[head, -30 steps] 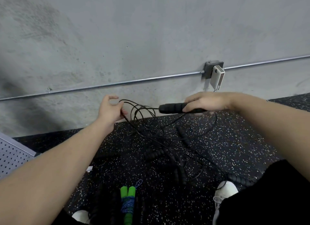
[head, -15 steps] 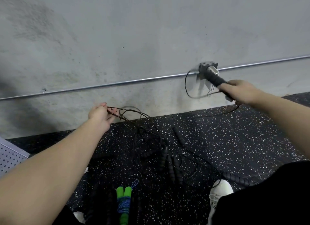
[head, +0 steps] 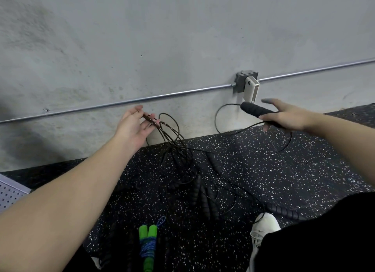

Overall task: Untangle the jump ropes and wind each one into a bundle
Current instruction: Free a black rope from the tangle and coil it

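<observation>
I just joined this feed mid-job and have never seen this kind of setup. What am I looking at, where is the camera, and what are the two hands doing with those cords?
There is no machine here: a person works with bare hands, and the single picture comes from a camera on their head, looking forward and down. The left hand holds several loops of thin black cord draped over its fingers; the fingers look fairly straight. The right hand holds the black handle of that rope, with its cord curving out from the handle's far end. On the speckled floor lies a tangle of more black ropes with ribbed handles. Nearer the person sits a rope with green handles and blue cord, already bundled. A white shoe shows at lower right. Behind is a grey wall with a metal pipe.
</observation>
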Action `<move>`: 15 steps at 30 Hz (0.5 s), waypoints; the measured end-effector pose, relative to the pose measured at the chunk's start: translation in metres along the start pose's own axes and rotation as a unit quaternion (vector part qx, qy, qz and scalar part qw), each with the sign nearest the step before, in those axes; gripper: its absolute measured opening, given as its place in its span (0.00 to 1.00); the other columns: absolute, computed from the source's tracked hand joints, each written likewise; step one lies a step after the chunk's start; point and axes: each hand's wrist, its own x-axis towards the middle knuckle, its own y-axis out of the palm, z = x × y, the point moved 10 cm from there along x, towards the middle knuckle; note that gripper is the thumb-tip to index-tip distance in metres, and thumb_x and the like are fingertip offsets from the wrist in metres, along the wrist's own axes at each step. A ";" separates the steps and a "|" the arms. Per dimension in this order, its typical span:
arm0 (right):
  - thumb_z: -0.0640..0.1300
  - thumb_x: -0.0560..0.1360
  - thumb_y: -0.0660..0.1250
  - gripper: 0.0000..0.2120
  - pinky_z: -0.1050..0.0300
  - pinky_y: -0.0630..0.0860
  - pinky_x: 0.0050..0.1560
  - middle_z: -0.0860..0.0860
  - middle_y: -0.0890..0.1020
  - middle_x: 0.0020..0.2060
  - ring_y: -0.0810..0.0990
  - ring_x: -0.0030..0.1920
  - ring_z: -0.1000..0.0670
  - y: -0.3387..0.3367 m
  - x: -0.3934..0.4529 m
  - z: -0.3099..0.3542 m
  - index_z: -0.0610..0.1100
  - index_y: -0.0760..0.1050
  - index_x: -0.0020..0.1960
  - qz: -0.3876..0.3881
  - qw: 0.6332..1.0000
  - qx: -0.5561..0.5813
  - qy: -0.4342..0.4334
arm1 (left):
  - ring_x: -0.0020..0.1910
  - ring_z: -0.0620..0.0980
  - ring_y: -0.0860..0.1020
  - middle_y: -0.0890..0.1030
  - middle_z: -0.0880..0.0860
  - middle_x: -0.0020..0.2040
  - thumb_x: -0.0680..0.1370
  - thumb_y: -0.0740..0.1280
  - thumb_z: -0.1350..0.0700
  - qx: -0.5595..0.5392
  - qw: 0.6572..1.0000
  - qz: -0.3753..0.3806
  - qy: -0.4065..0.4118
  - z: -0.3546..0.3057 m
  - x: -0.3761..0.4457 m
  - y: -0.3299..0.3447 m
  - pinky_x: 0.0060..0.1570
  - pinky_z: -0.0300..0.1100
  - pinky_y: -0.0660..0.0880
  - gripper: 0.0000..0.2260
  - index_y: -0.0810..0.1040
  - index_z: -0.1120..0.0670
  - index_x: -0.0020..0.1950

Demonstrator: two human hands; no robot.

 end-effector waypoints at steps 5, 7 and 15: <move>0.39 0.82 0.60 0.18 0.54 0.78 0.30 0.46 0.79 0.54 0.79 0.35 0.46 0.026 0.004 0.025 0.58 0.79 0.64 0.047 0.998 -0.030 -0.025 | 0.51 0.54 0.82 0.79 0.54 0.43 0.85 0.60 0.65 -0.044 0.998 0.047 -0.007 -0.011 -0.010 0.033 0.46 0.55 0.84 0.08 0.76 0.54 0.55; 0.39 0.81 0.60 0.18 0.56 0.75 0.32 0.47 0.80 0.40 0.74 0.32 0.48 0.035 0.004 0.043 0.57 0.84 0.57 0.040 0.990 -0.131 -0.046 | 0.49 0.54 0.83 0.79 0.55 0.44 0.85 0.60 0.65 -0.066 0.996 0.063 -0.007 -0.014 -0.017 0.047 0.47 0.56 0.84 0.08 0.76 0.55 0.55; 0.80 0.67 0.57 0.39 0.57 0.74 0.42 0.51 0.77 0.34 0.74 0.31 0.52 0.107 -0.017 0.101 0.48 0.83 0.51 0.084 0.984 -0.151 -0.041 | 0.46 0.54 0.83 0.79 0.56 0.42 0.84 0.60 0.66 -0.089 0.992 0.091 0.002 -0.017 -0.028 0.070 0.46 0.57 0.84 0.07 0.75 0.56 0.54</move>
